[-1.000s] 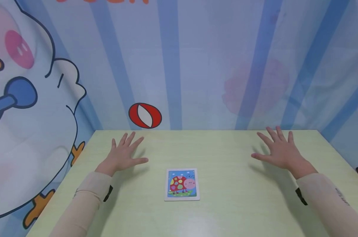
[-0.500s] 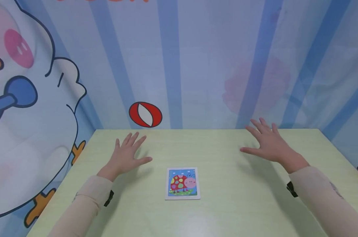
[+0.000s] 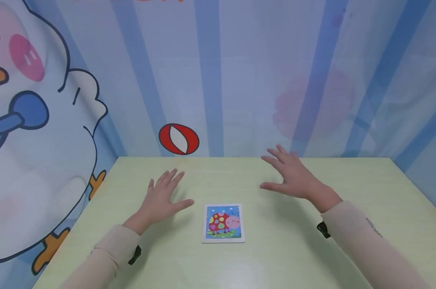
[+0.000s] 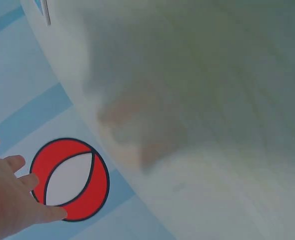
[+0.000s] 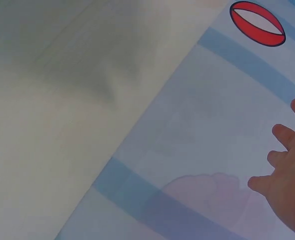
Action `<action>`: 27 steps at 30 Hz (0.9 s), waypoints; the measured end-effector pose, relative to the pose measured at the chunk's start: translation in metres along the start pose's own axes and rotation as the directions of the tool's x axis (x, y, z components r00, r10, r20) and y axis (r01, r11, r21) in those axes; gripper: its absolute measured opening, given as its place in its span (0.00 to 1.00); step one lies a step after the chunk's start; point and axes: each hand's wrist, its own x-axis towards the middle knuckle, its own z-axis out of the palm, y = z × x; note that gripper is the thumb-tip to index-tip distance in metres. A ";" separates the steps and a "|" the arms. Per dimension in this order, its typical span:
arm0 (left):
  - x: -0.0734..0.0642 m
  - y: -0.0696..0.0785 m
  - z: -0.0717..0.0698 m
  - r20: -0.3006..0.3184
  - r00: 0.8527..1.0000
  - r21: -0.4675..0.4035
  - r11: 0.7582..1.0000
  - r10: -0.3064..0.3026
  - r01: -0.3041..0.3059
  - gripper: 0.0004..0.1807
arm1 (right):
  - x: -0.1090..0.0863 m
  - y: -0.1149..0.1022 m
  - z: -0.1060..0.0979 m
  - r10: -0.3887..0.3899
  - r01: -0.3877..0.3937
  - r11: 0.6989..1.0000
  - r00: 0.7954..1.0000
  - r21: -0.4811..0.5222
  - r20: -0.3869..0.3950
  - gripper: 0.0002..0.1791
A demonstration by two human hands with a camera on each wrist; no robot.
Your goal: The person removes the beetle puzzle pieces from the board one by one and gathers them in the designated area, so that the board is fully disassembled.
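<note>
A small square picture with a white border, showing a red spotted ladybug, lies flat on the table. To its left my left hand hovers over the tabletop, fingers spread and thumb pointing toward the picture. My right hand is up and to the right of the picture, also with spread fingers and nothing in it. Both hands cast shadows on the table and are apart from the picture. The left wrist view catches the left hand at its lower left edge; the right wrist view has the right hand at its right edge.
The pale yellow-green table ends at the back against a blue striped cloth. Printed on that cloth are a red and white ball and a large white bird at the left.
My right hand has moved well to the left, closer to the picture. My left hand has shifted slightly right and nearer to me. The picture stays in place on the table.
</note>
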 end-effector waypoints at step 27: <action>-0.018 0.035 0.034 0.243 0.969 -0.011 0.999 0.036 -0.034 0.49 | 0.039 -0.073 0.070 -0.134 0.122 0.987 0.984 0.109 0.117 0.37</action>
